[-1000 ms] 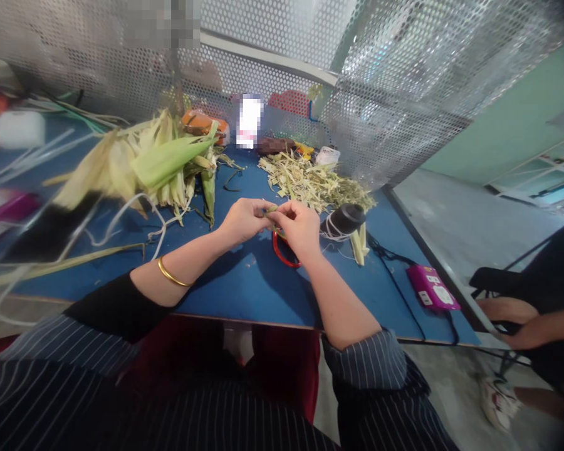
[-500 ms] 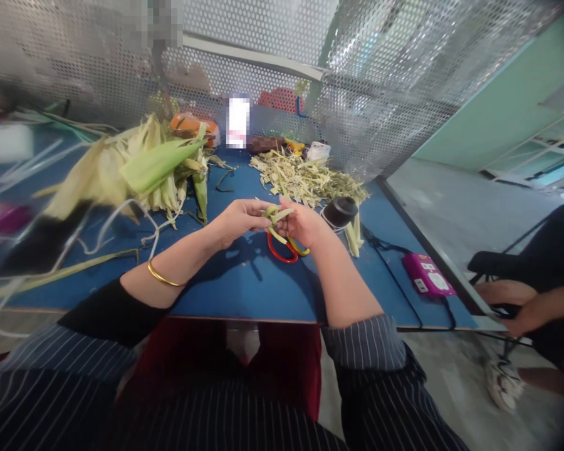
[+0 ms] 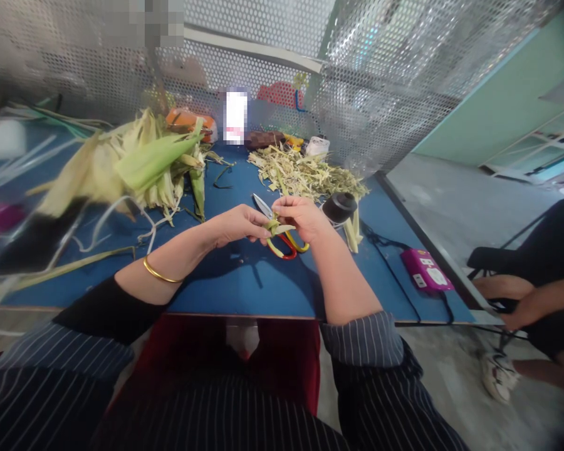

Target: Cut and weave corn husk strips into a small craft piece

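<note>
Between my two hands is a small knotted piece of pale green corn husk (image 3: 273,228), with loose ends sticking out. My left hand (image 3: 240,225) pinches it from the left with thumb and fingers. My right hand (image 3: 302,217) is closed at its upper side, thumb and forefinger pressed together on a strip of it. Directly below lies a pair of scissors (image 3: 289,254) with red and yellow handles, its blades pointing away to the upper left and partly covered by the husk and my fingers.
A heap of corn husks (image 3: 155,164) lies left, shredded husk (image 3: 305,172) at the back. A black thread cone (image 3: 339,207) stands right of my right hand. Farther right are a purple tissue pack (image 3: 425,270) and a seated person (image 3: 536,288). A perforated metal panel (image 3: 254,66) borders the back.
My right hand's fingers have shifted up, away from the lower end of the husk, and pinch its upper side. The scissor blades now show between my hands.
</note>
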